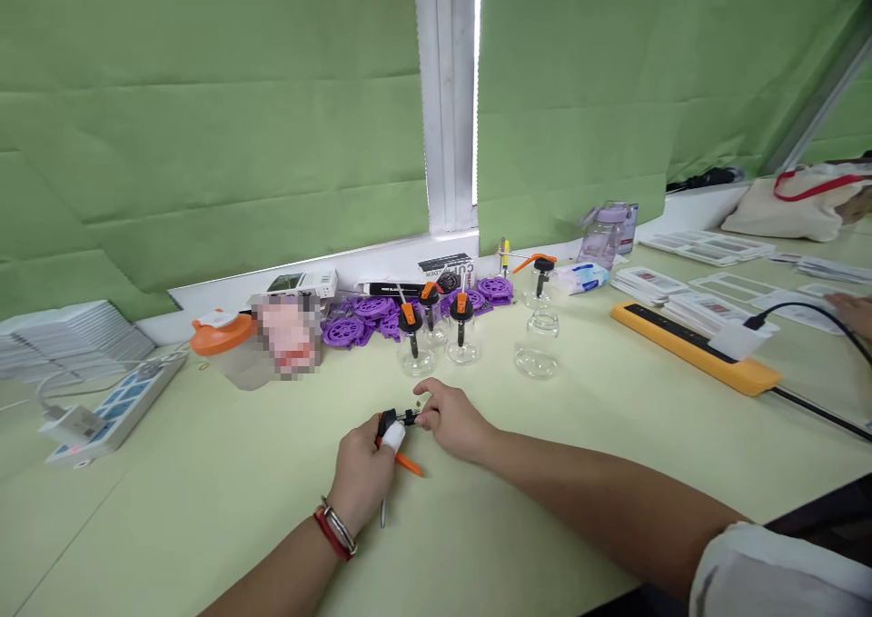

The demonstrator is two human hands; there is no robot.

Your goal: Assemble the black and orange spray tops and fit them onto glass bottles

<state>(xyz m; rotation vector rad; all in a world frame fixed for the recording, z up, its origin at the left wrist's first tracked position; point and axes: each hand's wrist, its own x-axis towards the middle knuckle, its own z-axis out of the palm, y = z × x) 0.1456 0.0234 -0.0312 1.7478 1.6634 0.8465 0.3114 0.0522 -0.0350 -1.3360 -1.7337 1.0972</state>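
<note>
Low over the table, my left hand (364, 472) is closed around a black jar lid (387, 422) with an orange crank handle (409, 464). White wrapping (393, 435) covers its thumb. From the lid a thin metal shaft with a black end piece (410, 416) points right. My right hand (453, 420) grips that end piece with thumb and curled fingers, its index finger raised away. Behind my hands stand several glass jars, such as this one (463, 349), with matching black-and-orange lids. An uncovered glass jar (537, 355) stands to their right.
Purple plastic discs (368, 310) lie along the wall. A tub with an orange lid (223, 335) and a white power strip (119, 412) are left. On the right are a yellow power strip (695, 349), white card stacks (647, 285) and another person's hand (851, 313).
</note>
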